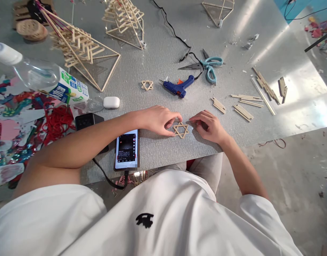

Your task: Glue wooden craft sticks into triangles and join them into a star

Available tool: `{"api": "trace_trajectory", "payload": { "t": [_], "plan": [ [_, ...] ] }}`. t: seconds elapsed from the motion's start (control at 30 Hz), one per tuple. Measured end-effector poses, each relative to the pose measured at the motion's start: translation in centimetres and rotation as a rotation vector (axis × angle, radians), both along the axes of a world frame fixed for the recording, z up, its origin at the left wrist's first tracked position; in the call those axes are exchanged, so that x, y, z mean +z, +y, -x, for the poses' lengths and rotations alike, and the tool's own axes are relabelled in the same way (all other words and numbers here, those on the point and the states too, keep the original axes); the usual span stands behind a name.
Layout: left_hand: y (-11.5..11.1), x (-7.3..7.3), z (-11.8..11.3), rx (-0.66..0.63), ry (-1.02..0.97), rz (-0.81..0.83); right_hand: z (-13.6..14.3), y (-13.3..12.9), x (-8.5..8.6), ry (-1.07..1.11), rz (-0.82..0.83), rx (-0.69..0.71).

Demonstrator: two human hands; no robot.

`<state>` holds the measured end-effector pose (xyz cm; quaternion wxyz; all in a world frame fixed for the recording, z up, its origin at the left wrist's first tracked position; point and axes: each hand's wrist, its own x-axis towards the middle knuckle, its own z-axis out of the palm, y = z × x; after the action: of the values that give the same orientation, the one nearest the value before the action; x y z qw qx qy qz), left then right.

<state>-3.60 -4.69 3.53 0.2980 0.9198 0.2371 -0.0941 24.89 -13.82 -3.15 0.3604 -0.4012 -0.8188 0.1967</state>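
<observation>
A small six-pointed star of wooden sticks (181, 130) lies on the table in front of me. My left hand (162, 121) has its thumb and index finger on the star's left side and top point, gripping it between them. To the right, my right hand (209, 127) rests just beside the star, fingers loosely bent, thumb apart from the index finger. I see nothing in it. Beyond my hands lie a second stick star (147, 85) and a blue glue gun (178, 86) with an orange trigger.
Blue-handled scissors (212, 63) lie behind the glue gun. Cut sticks (243, 112) sit in bunches at right. Left are a phone (127, 151), white earbud case (111, 102), tilted plastic bottle (41, 76) and coloured scraps (16, 121). Stick frames (83, 53) stand farther back.
</observation>
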Motion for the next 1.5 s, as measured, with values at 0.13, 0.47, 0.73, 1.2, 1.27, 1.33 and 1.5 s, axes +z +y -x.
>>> {"api": "trace_trajectory", "payload": {
  "t": [0.13,0.47,0.73,1.2,1.27,1.33,1.5],
  "plan": [
    [0.1,-0.1,0.2,-0.013,-0.018,-0.003,0.0,0.0,0.0,-0.006,-0.005,-0.004],
    [0.0,0.3,0.4,-0.024,0.014,-0.022,0.0,0.0,0.0,0.009,-0.026,0.015],
    [0.0,0.8,0.8,-0.049,0.031,-0.053,0.1,0.0,0.2,0.007,-0.02,0.014],
    [0.7,1.5,1.3,-0.033,0.125,-0.049,0.0,-0.1,0.1,-0.01,-0.001,0.006],
    [0.8,2.0,1.4,-0.025,0.164,-0.065,-0.1,-0.1,0.0,-0.012,-0.002,0.009],
    [0.9,2.5,1.5,-0.019,0.201,-0.073,-0.1,-0.1,0.0,-0.015,-0.001,0.005],
    [1.1,3.3,1.9,0.004,0.277,-0.073,0.0,-0.1,0.0,-0.011,-0.004,0.0]
  ]
}}
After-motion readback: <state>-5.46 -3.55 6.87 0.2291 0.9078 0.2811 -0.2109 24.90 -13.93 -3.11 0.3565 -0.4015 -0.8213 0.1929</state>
